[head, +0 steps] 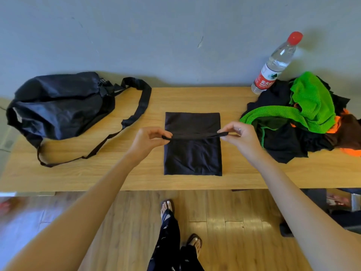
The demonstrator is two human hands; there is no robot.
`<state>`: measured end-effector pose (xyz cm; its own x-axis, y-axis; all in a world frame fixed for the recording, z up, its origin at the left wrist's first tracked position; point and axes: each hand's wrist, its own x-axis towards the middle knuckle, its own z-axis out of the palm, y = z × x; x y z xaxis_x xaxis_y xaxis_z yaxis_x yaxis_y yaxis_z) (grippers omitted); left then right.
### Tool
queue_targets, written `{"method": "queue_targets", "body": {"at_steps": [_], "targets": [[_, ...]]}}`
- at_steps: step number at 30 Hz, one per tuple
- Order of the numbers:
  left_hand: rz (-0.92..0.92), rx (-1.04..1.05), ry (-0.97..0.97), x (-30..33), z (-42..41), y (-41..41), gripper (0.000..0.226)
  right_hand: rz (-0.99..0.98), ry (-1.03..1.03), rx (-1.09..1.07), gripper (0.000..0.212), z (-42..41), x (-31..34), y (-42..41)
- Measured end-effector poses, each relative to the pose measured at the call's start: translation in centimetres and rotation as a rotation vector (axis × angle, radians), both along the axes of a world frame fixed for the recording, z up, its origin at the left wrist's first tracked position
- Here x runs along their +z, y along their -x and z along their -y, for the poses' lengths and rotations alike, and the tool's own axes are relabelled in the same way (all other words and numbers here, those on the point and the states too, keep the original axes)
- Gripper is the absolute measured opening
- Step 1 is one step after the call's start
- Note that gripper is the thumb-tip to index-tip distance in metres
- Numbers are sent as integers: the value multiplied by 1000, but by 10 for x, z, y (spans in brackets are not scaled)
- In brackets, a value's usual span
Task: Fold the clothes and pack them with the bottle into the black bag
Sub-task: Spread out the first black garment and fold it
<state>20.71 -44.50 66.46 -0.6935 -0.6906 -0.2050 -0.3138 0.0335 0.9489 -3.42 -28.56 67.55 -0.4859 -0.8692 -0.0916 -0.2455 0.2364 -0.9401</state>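
Head view looks down on a wooden table [82, 178] set against a grey wall. At the far left lies the black bag [58, 106], slumped on its side, its long strap [136, 112] looping out to the right and back toward the near edge. Bare tabletop separates the strap from the black garment [193, 153], which lies flat in the middle as a neat rectangle, its near edge just short of the table's near edge. The left hand [150, 139] pinches the left end of a raised fold across the garment's middle, and the right hand [240, 137], a ring on one finger, pinches the right end, the fold stretched taut between them. Just right of that hand sits a heap of unfolded clothes [304, 118], black, bright green mesh and orange, spilling toward the right edge. The water bottle [275, 65], red-capped, stands at the far side, touching the heap.
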Motion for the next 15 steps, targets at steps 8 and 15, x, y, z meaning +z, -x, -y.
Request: {"method": "queue_targets", "body": {"at_steps": [8, 15], "targets": [[109, -90, 35, -30, -27, -22, 14, 44, -82, 28, 15, -34, -22, -19], [199, -210, 103, -52, -28, -31, 29, 31, -145, 66, 17, -48, -41, -28]]}}
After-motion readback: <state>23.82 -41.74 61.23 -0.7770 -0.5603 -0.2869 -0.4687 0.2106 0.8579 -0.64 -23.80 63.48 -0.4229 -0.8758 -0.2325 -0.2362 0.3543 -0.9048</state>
